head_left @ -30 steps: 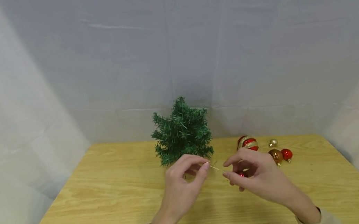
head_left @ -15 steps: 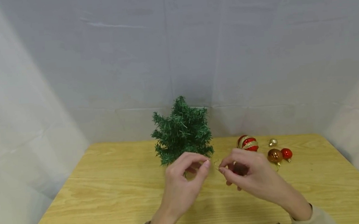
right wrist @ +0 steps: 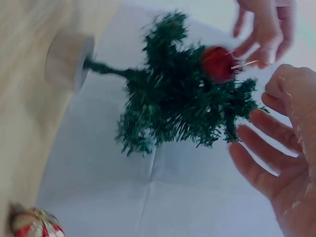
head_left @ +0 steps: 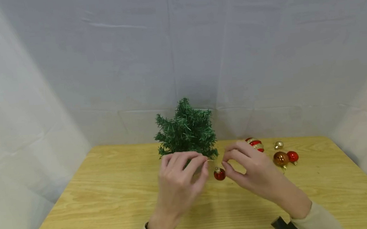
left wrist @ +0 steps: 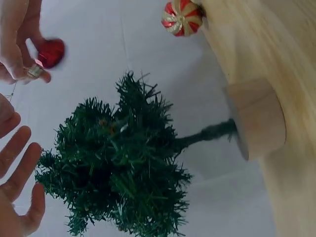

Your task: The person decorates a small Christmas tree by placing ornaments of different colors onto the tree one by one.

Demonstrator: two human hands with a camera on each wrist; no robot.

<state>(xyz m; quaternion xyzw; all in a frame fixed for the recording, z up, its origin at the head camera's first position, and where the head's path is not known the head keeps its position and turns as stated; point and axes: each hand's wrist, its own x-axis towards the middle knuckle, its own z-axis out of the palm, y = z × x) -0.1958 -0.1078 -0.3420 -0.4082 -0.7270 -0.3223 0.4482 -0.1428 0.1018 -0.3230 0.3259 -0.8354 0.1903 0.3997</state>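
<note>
Closest to the person, two pale sleeves (head_left: 318,219) are getting cut off at the bottom edge; something dark (head_left: 285,226) is sitting by the right cuff, and I'm not managing to make it out. The left hand (head_left: 178,180) is pinching a thin gold string (head_left: 210,159) with thumb and finger, maybe so the little red ball (head_left: 219,174) can be dangling freely; the right hand (head_left: 256,169) is bending its thumb and finger close together just beside the ball, but I can't tell if they are pinching any string or touching the ball. The red ball is hanging between the hands, over the table (head_left: 112,194). Just past it, the green tree (head_left: 186,132) is standing upright; its round wooden base (left wrist: 259,118), hiding behind the left hand from above, is probably stopping it from tipping. Off to the right, a brown ball (head_left: 280,158) and a bright red ball (head_left: 293,156) are lying side by side; a small gold ball (head_left: 279,145) is resting behind them; a striped ball (head_left: 256,145) is partly hiding behind the right hand; a pale sheet (head_left: 167,59) is hanging at the back.
</note>
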